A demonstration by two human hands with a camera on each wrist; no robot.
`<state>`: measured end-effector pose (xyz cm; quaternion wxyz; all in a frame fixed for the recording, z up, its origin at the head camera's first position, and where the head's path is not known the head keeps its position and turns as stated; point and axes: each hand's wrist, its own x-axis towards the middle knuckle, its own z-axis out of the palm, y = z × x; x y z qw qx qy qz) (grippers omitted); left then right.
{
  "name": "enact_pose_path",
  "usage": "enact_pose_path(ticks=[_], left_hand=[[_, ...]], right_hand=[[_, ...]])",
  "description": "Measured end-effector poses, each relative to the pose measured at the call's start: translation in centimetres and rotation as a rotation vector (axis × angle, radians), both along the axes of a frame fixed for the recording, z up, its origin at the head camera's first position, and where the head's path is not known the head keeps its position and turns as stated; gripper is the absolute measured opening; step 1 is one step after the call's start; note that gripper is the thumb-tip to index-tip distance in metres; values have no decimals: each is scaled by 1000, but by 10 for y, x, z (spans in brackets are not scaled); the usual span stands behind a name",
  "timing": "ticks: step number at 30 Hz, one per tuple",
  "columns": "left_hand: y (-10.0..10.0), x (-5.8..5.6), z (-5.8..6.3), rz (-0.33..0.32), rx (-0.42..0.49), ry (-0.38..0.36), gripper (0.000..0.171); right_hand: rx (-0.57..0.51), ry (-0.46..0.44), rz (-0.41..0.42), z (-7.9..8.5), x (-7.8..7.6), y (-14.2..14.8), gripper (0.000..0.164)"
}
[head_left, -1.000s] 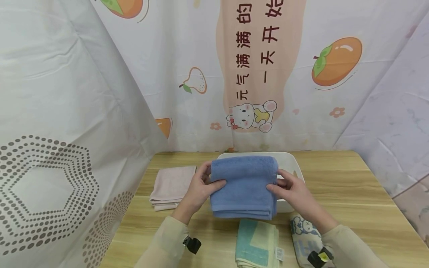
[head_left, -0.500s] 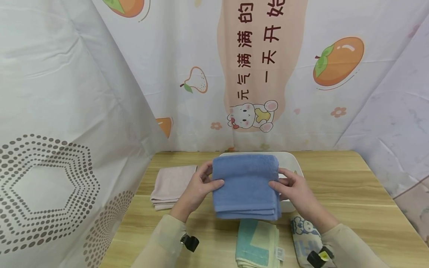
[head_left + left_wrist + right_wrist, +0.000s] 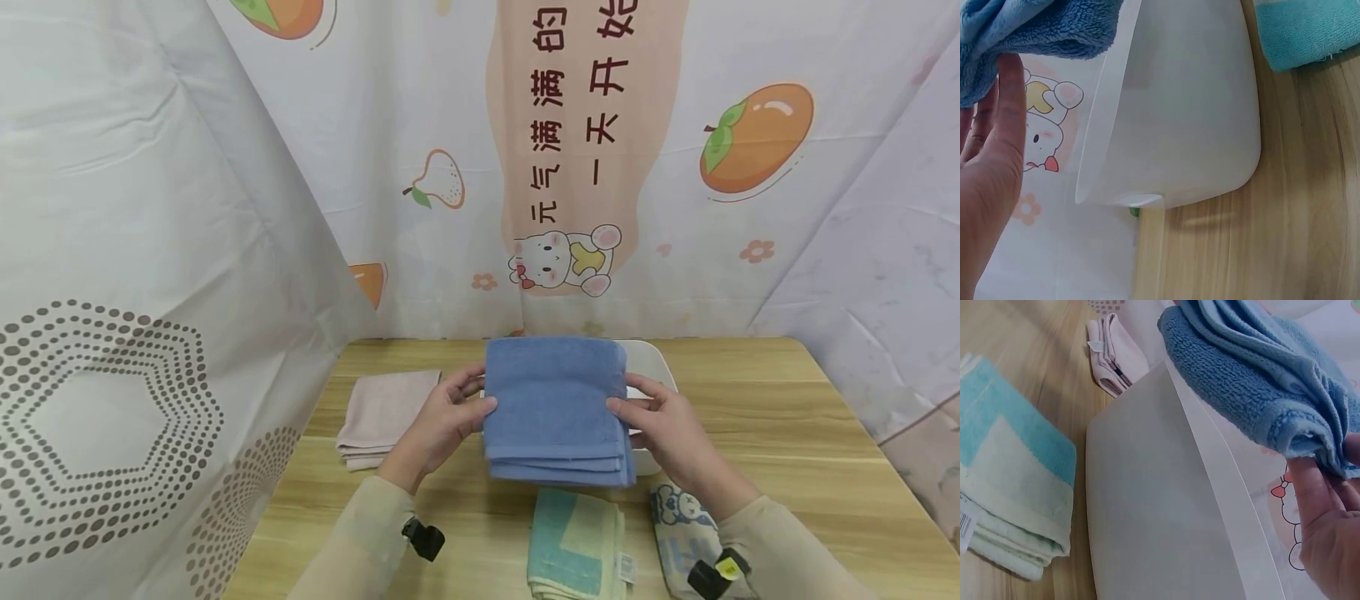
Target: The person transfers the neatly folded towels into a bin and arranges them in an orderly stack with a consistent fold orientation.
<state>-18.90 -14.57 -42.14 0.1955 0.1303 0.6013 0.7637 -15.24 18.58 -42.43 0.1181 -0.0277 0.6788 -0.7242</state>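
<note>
A folded blue towel is held up in front of and above a white bin in the head view. My left hand pinches its left edge, thumb on the near face. At the opposite edge, my right hand pinches it the same way. The left wrist view has the towel over the fingers, beside the bin's outer wall. Several folded layers of the towel show in the right wrist view, above the bin's rim. The towel hides most of the bin's inside.
On the wooden table, a folded pink towel lies left of the bin. Nearer me lies a folded teal and cream towel with a label. A patterned blue and grey towel lies by my right forearm. A printed curtain hangs behind.
Both hands have shifted the blue towel slightly right and up, and its face has tilted so that more of it shows. The towels on the table have not moved.
</note>
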Motion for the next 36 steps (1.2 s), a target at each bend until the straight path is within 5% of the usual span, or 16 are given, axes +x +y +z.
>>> enact_pose_path(ticks=[14,36], left_hand=[[6,-14,2,38,-136,-84,67],[22,-49,-1,-13,-119,-183,66]], right_hand=[[-48,-105,89,4,-16,7,69],[-37,-179,129,12,-39,21,72]])
